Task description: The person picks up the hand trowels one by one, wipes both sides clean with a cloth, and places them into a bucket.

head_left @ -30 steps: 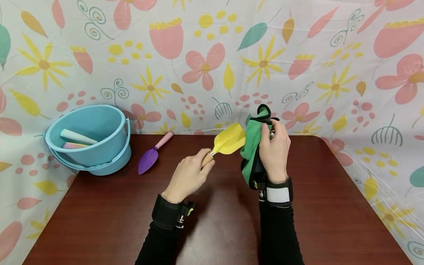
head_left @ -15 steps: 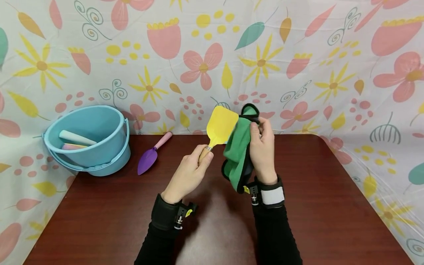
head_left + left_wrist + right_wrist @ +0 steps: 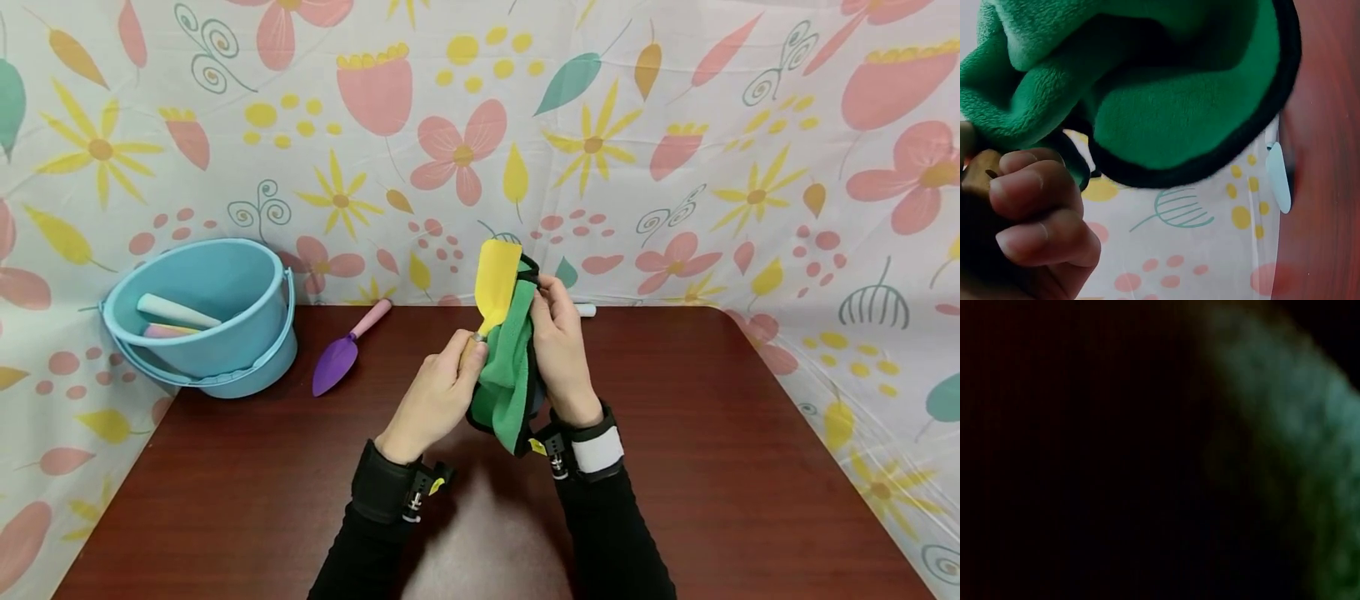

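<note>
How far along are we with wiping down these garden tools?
Possibly done: two pale handles stand in the blue bucket, though I can't tell if they were wiped. In hand: the left hand grips the yellow trowel by its handle while the right hand presses the green cloth against its blade. Left: the purple trowel lies untouched on the table.

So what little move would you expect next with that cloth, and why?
Probably a stroke of the green cloth up along the yellow shovel. The right hand presses the cloth against the blade's side, the left hand holds the wooden handle, and the upper blade is bare.
</note>
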{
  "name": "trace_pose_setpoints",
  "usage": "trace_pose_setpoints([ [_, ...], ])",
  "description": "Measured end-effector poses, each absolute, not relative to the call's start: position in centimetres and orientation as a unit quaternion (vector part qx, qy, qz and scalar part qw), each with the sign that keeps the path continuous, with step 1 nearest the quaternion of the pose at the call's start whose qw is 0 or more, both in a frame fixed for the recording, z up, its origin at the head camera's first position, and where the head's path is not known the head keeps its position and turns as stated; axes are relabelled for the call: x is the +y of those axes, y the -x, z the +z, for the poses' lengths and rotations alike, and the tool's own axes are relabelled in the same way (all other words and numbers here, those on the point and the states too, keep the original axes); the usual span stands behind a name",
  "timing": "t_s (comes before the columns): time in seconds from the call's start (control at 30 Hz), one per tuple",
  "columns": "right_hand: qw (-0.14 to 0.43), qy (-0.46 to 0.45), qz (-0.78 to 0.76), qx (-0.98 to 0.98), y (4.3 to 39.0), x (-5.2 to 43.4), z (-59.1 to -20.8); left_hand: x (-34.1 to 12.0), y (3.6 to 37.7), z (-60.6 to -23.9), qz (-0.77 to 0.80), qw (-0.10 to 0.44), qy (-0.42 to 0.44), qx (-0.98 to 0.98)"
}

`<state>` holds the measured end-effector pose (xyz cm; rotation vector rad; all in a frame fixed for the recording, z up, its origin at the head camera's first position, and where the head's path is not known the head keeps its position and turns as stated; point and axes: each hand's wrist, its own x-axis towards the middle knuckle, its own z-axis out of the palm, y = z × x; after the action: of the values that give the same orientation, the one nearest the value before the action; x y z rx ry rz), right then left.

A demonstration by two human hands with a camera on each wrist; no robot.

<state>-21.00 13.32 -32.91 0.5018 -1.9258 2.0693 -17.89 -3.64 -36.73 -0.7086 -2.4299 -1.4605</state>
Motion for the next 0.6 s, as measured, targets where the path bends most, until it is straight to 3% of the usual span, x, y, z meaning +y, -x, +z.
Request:
trace_pose_setpoints([
  [0.3, 0.126, -0.195, 0.720, -0.655, 21.2, 13.2, -33.0, -3.9, 17.8, -36.4, -0.492, 0.097, 0.268, -0.822],
  [0.6, 0.142, -0.166, 0.728, -0.650, 21.4, 15.0, -32.8, -4.5, 17.7, -36.4, -0.483, 0.020, 0.300, -0.822],
])
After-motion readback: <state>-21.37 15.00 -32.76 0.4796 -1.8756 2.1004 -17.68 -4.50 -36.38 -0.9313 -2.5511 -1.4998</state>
